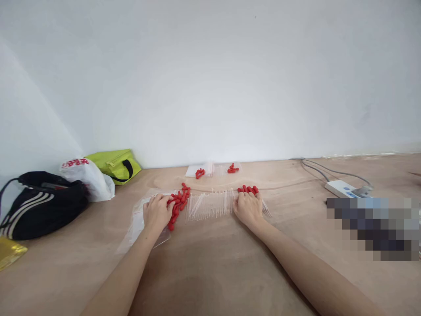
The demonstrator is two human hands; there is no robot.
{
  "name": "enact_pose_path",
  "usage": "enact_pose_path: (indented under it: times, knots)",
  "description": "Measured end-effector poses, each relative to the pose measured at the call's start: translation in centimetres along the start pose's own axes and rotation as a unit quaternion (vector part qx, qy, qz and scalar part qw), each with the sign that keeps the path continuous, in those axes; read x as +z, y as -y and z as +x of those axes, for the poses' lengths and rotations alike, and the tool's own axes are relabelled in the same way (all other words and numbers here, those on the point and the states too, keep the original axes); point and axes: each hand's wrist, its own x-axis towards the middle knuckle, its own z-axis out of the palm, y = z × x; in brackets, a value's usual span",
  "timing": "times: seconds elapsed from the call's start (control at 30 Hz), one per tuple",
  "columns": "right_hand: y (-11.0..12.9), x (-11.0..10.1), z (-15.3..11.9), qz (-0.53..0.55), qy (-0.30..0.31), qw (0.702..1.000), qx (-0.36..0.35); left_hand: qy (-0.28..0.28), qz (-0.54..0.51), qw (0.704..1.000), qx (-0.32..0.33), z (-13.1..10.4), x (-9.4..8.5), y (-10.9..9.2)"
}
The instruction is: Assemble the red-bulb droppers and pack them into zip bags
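Wooden tabletop, left fingers at red pieces

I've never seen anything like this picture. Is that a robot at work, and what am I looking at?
No robot here: these are a person's own bare hands, seen by a camera worn on their head, looking forward and down. There is just this one view.

On the pale brown wooden surface, the left hand touches a loose pile of small, red, rounded pieces; I can't tell whether it grips any. The curled right hand rests at the end of a row of thin, clear sticks, with more red pieces just beyond its knuckles. What it holds is hidden.

To the left sit a black bag with white stripes, a white plastic bag and a yellow-green bag.
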Motion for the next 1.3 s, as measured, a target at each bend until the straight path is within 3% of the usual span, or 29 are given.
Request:
enact_pose_path:
  times: [0.27,0.47,0.57,0.63,0.7,0.8,0.9,0.97,1.1,1.3]
  knots:
    - [-1.7,-0.9,-3.3,0.039,-0.105,0.99,-0.082,-0.038,-0.006,0.997,0.071,0.8,1.3,-0.8]
    - [-3.4,-1.0,-5.1,0.07,-0.11,0.984,-0.118,-0.104,-0.075,0.987,0.092,1.2,1.0,-0.7]
    - [-4.1,-0.7,-5.5,0.141,-0.082,0.976,-0.144,-0.13,-0.205,0.965,0.098,0.8,0.4,-1.7]
    - [-4.3,-0.6,-5.6,0.202,-0.054,0.964,-0.166,-0.111,-0.328,0.932,0.11,-0.3,0.2,-3.3]
    - [-4.4,-0.6,-5.7,0.239,-0.036,0.953,-0.18,-0.057,-0.417,0.897,0.133,-1.9,0.0,-5.2]
    - [-4.5,-0.8,-5.9,0.247,-0.036,0.949,-0.195,0.027,-0.433,0.877,0.205,-4.6,-0.2,-7.7]
    - [-4.6,-1.2,-6.0,0.238,-0.024,0.946,-0.217,0.062,-0.423,0.861,0.276,-6.4,-0.2,-8.8]
    - [-4.4,-1.6,-6.0,0.234,-0.007,0.946,-0.224,0.058,-0.405,0.864,0.293,-6.9,0.0,-9.0]
    - [-3.9,-2.2,-5.9,0.231,0.015,0.947,-0.224,0.048,-0.362,0.892,0.266,-6.9,0.7,-9.0]
    - [-3.2,-2.2,-6.0,0.226,0.006,0.947,-0.228,0.009,-0.323,0.912,0.253,-6.2,1.2,-9.8]
